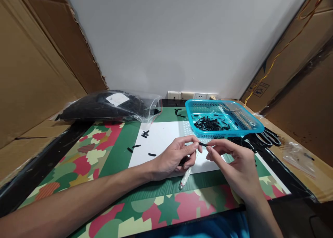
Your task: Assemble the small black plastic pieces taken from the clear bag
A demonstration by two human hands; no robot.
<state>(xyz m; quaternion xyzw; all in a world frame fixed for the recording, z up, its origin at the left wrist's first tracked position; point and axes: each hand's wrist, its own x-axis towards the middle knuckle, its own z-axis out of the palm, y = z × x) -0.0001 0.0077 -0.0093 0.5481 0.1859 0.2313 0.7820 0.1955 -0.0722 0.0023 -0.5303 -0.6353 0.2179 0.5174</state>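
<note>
While both hands meet just in front of the turquoise perforated plastic basket [253,128], the short black plastic sleeve piece [203,144] spans the gap between them, pinched at one end by the left hand [174,160] thumb and forefinger and at the other by the right hand [235,165] fingertips. Doing this well likely calls for a light, steady pinch near each end, so the tiny piece neither bends nor slips. Its middle shows bare between the fingertips, above the white paper sheet [161,139] before the basket. More black pieces [210,123] lie inside the basket.
</note>
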